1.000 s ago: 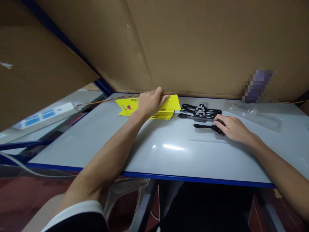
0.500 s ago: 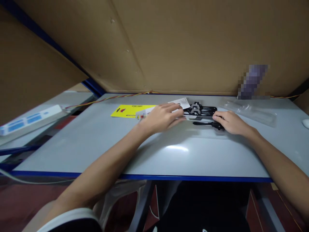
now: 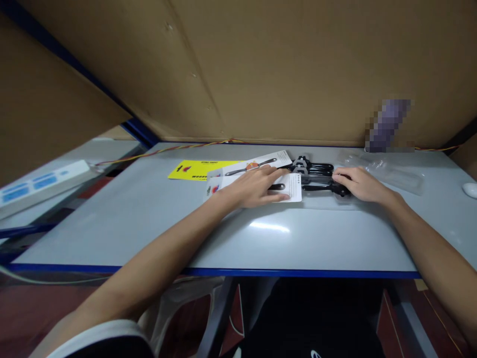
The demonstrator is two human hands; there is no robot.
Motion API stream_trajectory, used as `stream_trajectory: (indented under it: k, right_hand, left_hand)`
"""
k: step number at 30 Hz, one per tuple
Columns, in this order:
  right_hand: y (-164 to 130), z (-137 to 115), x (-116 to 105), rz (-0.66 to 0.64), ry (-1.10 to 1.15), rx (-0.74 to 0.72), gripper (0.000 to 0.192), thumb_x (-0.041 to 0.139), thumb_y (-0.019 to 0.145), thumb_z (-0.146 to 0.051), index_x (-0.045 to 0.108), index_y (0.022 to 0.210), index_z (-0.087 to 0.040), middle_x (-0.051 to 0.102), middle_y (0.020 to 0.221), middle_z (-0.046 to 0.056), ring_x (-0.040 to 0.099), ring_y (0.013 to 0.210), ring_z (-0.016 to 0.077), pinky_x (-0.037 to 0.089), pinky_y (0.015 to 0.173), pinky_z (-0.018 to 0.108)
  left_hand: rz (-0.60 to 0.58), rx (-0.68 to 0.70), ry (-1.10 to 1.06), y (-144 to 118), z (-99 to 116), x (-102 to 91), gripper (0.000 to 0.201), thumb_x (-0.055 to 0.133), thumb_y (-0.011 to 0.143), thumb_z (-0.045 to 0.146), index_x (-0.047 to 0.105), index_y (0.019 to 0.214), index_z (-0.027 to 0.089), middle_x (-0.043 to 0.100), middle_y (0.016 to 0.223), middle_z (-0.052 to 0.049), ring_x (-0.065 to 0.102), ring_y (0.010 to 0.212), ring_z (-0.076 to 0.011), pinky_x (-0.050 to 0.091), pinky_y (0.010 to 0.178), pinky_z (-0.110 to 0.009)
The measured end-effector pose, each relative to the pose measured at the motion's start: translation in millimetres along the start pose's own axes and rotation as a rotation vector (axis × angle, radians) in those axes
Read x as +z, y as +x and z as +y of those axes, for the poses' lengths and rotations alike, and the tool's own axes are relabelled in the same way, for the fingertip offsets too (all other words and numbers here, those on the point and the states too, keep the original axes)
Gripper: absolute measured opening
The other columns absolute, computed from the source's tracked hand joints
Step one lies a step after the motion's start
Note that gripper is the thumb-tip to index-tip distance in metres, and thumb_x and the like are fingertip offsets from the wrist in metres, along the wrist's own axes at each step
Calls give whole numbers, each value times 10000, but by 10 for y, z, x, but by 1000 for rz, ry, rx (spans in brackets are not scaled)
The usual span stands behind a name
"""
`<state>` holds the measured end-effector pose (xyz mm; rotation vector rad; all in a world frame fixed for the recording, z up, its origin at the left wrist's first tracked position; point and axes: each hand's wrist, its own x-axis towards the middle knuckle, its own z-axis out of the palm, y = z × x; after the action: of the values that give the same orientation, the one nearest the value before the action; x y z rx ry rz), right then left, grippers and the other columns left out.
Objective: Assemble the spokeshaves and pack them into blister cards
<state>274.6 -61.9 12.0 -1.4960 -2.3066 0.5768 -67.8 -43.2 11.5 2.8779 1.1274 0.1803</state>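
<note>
My left hand lies over a white printed card, fingers stretched out and thumb apart near its front edge. A picture of a black-handled tool shows on the card. My right hand is closed, its fingertips pinching the edge of a clear plastic blister shell. Under those fingers is a black-handled tool, its head partly hidden. Several similar black-handled tools with grey metal heads are grouped just behind. Another white printed card lies behind my left hand, overlapping a yellow card.
Empty clear plastic shells lie behind my right hand. A white mouse is at the right edge. Twisted wires run along the back by a brown board. A power strip stands on the left.
The white card under my left hand has turned from nearly edge-on to face up. My left hand has flattened over it. My right hand stays at the plastic shell.
</note>
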Motion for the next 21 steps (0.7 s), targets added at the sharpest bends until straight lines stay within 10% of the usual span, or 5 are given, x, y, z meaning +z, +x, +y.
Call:
stream_trajectory:
  k: [21]
  right_hand:
    - [-71,-251,87,94,-109,43,317,469,1027,-432,725,976,-250,748,828,46,630,766,242,376,713,358]
  left_hand:
    - [154,-11,15,14,173,244,845,334,1013,788,545,1525,151,699,1201,-177,681,973,-306,531,784,-400]
